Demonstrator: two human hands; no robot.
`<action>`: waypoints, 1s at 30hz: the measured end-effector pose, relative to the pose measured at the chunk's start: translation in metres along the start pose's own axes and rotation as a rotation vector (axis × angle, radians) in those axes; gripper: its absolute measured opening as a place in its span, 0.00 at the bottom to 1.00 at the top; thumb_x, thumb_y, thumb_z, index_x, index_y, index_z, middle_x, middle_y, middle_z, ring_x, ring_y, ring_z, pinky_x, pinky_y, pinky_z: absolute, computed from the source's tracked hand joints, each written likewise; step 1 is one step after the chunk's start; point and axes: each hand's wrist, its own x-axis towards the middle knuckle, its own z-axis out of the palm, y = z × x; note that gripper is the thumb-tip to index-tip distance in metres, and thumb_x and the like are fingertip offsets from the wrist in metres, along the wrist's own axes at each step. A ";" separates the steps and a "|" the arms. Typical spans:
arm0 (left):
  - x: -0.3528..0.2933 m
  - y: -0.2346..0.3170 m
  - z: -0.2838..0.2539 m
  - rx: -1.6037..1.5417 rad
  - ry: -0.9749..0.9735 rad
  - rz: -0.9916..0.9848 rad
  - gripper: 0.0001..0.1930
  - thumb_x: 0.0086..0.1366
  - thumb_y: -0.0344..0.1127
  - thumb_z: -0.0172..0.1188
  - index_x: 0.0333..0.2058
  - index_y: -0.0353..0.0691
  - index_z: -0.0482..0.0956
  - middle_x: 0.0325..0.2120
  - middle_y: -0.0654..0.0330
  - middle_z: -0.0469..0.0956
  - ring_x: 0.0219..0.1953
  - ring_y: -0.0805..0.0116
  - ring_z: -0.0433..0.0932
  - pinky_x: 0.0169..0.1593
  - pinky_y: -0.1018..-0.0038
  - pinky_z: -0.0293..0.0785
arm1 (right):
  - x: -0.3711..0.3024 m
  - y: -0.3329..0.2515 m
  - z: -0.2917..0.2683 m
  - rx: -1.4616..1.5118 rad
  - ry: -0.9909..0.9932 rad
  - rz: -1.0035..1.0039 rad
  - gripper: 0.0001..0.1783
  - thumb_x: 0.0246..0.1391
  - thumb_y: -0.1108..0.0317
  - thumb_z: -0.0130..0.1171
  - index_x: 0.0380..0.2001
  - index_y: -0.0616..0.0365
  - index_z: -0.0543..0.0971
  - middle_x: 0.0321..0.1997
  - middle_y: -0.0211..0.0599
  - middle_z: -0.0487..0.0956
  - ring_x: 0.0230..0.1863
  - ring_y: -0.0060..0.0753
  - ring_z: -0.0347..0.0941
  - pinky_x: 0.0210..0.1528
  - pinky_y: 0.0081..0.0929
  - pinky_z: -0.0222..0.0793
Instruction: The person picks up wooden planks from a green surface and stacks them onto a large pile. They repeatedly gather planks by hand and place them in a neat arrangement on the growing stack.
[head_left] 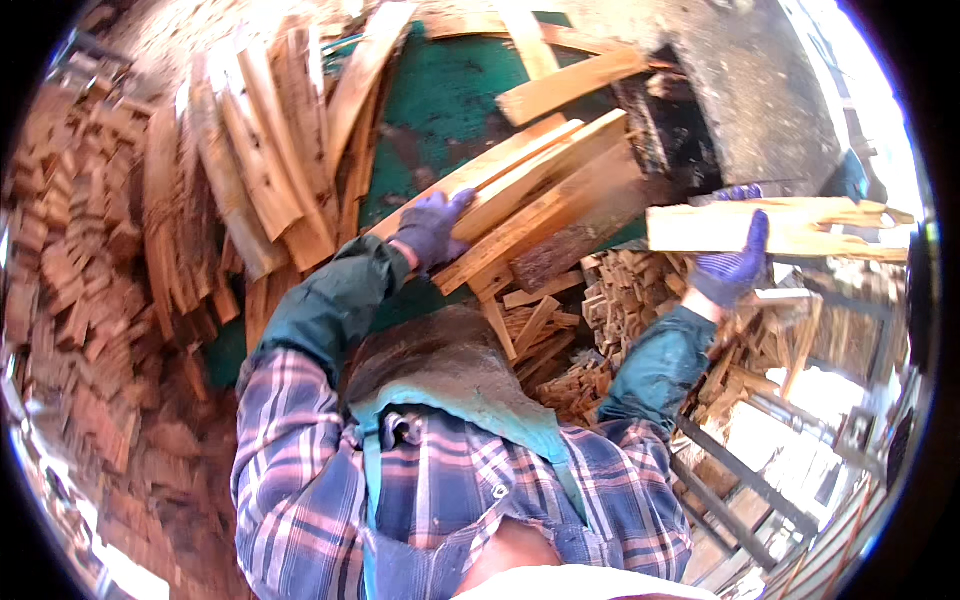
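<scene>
Left hand (432, 228) in purple glove, fingers pressed flat on a bundle of long pale split-wood slats (520, 195) over the green counter (440, 100); right hand (735, 262), fingers clamped around a separate pale wooden plank (700, 228).

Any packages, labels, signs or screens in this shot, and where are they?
None can be made out: only split wood pieces and piles around the gloved hands, left hand on a bundle of planks, right hand holding a pale plank.
</scene>
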 end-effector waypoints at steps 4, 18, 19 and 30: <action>-0.005 0.003 -0.018 -0.239 0.121 -0.091 0.49 0.42 0.41 0.77 0.64 0.45 0.63 0.47 0.41 0.77 0.50 0.46 0.77 0.54 0.58 0.75 | -0.029 0.062 0.001 -0.085 -0.229 0.200 0.25 0.61 0.58 0.60 0.54 0.65 0.71 0.53 0.47 0.76 0.51 0.42 0.73 0.58 0.41 0.70; -0.184 -0.014 -0.190 0.440 0.776 -0.137 0.38 0.53 0.38 0.67 0.63 0.38 0.65 0.40 0.46 0.76 0.37 0.49 0.76 0.43 0.57 0.72 | -0.250 0.243 0.264 0.094 -0.820 0.456 0.32 0.61 0.69 0.60 0.65 0.60 0.62 0.55 0.39 0.76 0.54 0.34 0.74 0.56 0.32 0.73; -0.199 -0.029 -0.198 0.281 0.757 -0.130 0.40 0.53 0.38 0.68 0.64 0.37 0.63 0.45 0.46 0.76 0.42 0.50 0.77 0.47 0.57 0.72 | -0.258 0.254 0.278 0.112 -0.767 0.514 0.26 0.63 0.67 0.57 0.62 0.63 0.67 0.52 0.39 0.78 0.54 0.32 0.74 0.56 0.32 0.73; -0.254 -0.183 -0.148 -1.428 0.608 -0.092 0.38 0.60 0.34 0.70 0.65 0.36 0.61 0.47 0.58 0.77 0.46 0.72 0.78 0.48 0.75 0.77 | -0.350 0.320 0.309 -0.101 -1.072 1.140 0.26 0.53 0.65 0.69 0.54 0.62 0.74 0.44 0.40 0.82 0.40 0.39 0.82 0.42 0.38 0.82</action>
